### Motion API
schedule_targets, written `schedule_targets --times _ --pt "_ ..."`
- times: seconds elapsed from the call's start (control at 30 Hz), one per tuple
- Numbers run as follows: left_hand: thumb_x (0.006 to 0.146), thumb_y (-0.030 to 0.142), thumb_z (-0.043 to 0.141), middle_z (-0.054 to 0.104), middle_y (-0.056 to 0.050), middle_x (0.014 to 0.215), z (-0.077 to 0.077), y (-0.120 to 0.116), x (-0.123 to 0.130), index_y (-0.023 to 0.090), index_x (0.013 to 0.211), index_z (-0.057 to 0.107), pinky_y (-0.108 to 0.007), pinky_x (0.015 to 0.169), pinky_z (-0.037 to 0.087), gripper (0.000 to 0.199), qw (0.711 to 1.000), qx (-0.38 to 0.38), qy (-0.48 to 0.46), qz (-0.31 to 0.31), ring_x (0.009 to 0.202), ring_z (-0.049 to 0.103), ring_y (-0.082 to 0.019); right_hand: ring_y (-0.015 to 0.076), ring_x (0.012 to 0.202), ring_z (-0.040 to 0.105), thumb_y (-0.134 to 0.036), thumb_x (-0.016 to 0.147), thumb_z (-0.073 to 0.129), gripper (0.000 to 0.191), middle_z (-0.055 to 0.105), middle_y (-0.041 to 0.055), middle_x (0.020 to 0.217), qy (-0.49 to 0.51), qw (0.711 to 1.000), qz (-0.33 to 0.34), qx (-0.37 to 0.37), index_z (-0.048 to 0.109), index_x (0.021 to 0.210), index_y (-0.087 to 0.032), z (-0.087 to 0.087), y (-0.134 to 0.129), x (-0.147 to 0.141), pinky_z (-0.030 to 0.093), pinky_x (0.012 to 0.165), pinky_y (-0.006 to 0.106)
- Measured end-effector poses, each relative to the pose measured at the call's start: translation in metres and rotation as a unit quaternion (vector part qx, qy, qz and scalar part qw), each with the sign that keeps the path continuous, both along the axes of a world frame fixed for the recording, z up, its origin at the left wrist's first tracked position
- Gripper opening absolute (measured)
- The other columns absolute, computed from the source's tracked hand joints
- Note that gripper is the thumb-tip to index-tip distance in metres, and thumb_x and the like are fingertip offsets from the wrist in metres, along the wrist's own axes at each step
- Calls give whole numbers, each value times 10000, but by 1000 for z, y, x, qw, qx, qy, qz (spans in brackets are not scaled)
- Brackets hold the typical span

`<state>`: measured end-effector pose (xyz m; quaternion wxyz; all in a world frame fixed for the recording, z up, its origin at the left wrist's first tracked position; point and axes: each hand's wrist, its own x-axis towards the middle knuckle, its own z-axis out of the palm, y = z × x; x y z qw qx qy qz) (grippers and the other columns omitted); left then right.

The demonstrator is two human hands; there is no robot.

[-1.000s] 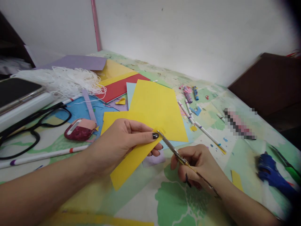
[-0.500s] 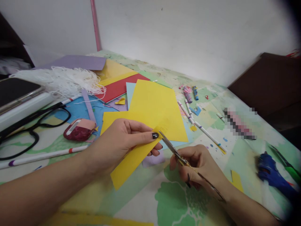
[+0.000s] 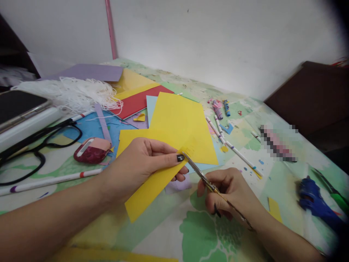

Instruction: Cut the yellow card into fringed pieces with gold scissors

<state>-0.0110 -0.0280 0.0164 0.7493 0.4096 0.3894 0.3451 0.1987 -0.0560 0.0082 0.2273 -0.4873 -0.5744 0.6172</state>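
My left hand [image 3: 152, 156] pinches a yellow paper strip [image 3: 145, 196] between thumb and fingers, the strip slanting down to the left. Fine slits fringe the strip's far end, just beyond my thumb. My right hand [image 3: 231, 193] is closed around a pair of scissors [image 3: 200, 174]; their tips touch the strip's edge beside my left thumb, and the blades look nearly together. Behind the hands lie larger yellow sheets [image 3: 180, 120] on a light blue sheet [image 3: 152, 103]. A scrap of lilac paper [image 3: 178, 185] lies under the strip.
To the left are eyeglasses [image 3: 40, 156], a maroon and pink case [image 3: 92, 150], a phone [image 3: 20, 105] and white string [image 3: 73, 94]. At right lie paper sticks [image 3: 237, 153], a blue glue gun [image 3: 313, 198] and a green-handled tool [image 3: 338, 200]. A wall [image 3: 218, 43] stands behind.
The scissor blades have come closer together at the strip's edge, with my right thumb shifted slightly. The strip's lower end has swung a little down and left.
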Motion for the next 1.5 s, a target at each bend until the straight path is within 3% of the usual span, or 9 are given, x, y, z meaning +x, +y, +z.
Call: schedule_targets --times 0.23,0.6,1.5 --pt "754 241 660 721 -36 673 0 0 1 157 690 706 -184 613 519 116 1000 -2 -6 1 651 667 -134 19 319 333 -239 642 739 145 459 -58 401 -28 1000 -2 -4 674 610 -114 -1 1 0 224 291 134" --pt "751 247 664 716 -30 680 -1 0 1 174 730 715 -200 609 526 92 1000 -2 -14 2 650 666 -139 31 367 319 -531 631 713 441 411 -51 446 38 999 12 6 643 667 -97 -1 -2 5 213 331 152" --pt "753 247 662 726 -32 680 -2 0 0 172 697 709 -189 616 523 105 1000 6 -8 -4 667 675 -140 13 312 340 -183 642 724 88 494 -59 420 -8 1000 4 7 680 599 -120 1 2 0 229 281 128"
